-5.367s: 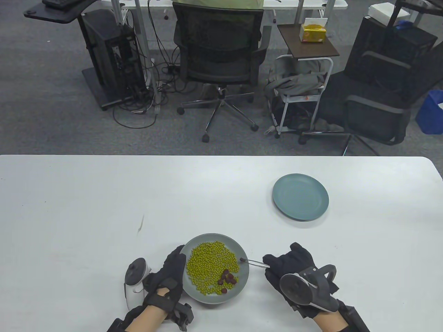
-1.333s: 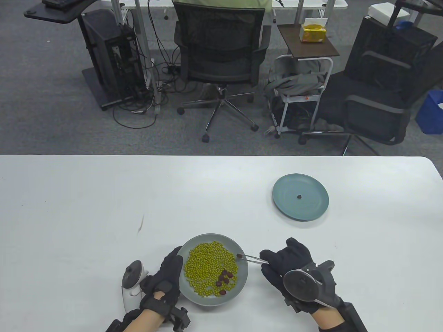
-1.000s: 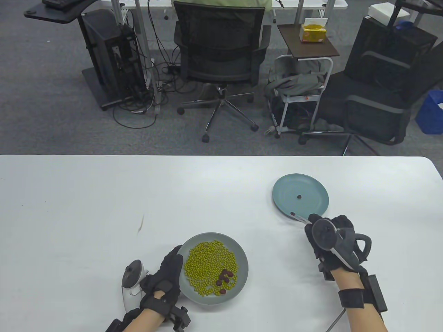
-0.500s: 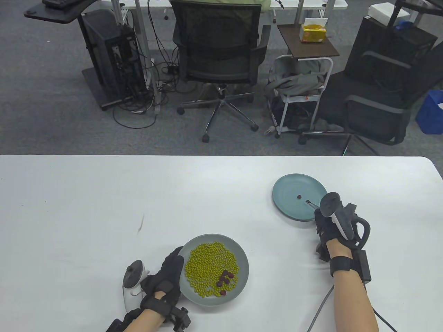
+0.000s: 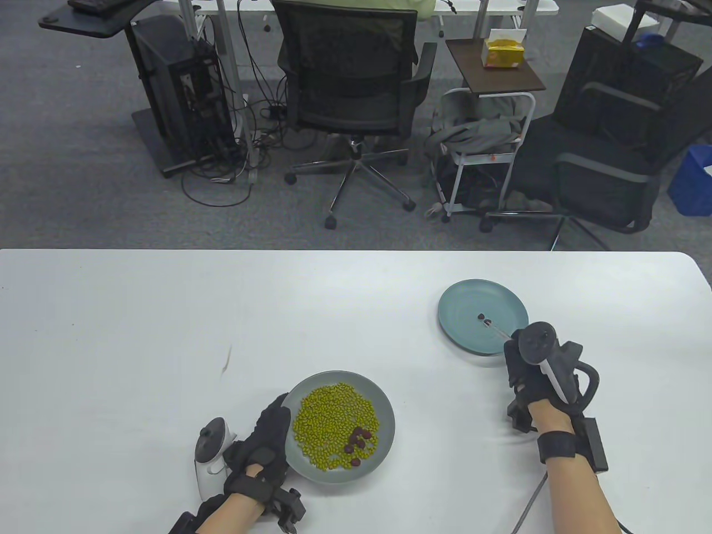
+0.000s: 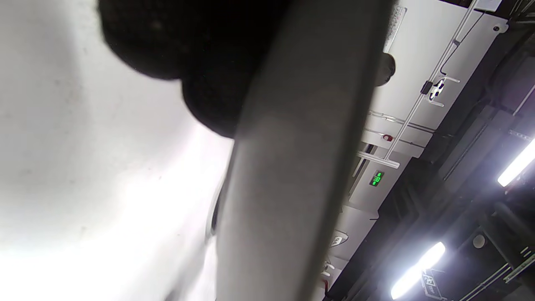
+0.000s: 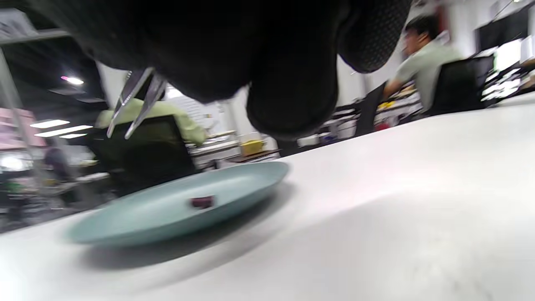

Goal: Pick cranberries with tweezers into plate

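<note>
The right hand (image 5: 528, 361), gripping the tweezers (image 5: 497, 330), has carried a second cranberry (image 5: 488, 321) to the blue plate (image 5: 461, 334); tips now parted, so it's delivered.

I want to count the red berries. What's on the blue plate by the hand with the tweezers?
On the blue plate lie two dark cranberries, close together near its middle. The tweezers in the right hand reach over them. That hand covers the plate's near edge, so anything there is hidden.
</note>
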The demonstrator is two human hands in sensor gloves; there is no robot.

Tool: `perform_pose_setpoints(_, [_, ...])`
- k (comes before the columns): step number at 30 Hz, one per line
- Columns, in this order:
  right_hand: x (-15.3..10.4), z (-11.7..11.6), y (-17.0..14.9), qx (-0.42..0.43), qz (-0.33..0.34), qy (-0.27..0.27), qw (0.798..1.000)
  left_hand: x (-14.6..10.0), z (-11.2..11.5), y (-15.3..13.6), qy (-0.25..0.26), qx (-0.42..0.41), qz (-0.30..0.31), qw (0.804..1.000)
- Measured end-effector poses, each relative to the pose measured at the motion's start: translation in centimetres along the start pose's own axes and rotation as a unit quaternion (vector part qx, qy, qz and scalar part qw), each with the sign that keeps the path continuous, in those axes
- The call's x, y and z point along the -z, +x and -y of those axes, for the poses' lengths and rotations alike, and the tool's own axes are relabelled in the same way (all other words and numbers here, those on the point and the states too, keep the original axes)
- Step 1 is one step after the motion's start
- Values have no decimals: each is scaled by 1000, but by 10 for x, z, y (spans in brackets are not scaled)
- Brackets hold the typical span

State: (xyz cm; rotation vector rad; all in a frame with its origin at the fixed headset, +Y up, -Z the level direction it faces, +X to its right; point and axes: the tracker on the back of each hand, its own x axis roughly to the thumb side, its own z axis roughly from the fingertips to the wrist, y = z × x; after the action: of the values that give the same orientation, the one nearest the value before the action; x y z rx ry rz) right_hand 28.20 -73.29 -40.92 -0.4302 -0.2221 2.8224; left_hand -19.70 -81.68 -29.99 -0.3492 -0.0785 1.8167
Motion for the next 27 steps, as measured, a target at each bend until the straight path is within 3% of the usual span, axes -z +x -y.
perform_pose_setpoints(6, [-55, 11, 11, 76, 36, 13, 996, 0, -3, 6, 8, 16, 21, 1000])
perform_pose_setpoints(10, [-75, 8, 26, 117, 121, 55, 984, -1, -4, 3, 4, 17, 17, 1000])
perform_pose_setpoints(15, [-99, 14, 51, 91, 209, 12, 974, 0, -1, 1, 1, 23, 13, 1000])
perform_pose_setpoints(20, [-130, 15, 88, 22, 335, -56, 940, 1, -2, 1, 7, 25, 12, 1000])
perform_pose_setpoints(27, [-158, 9, 109, -30, 400, -73, 913, 1, -3, 2, 11, 24, 13, 1000])
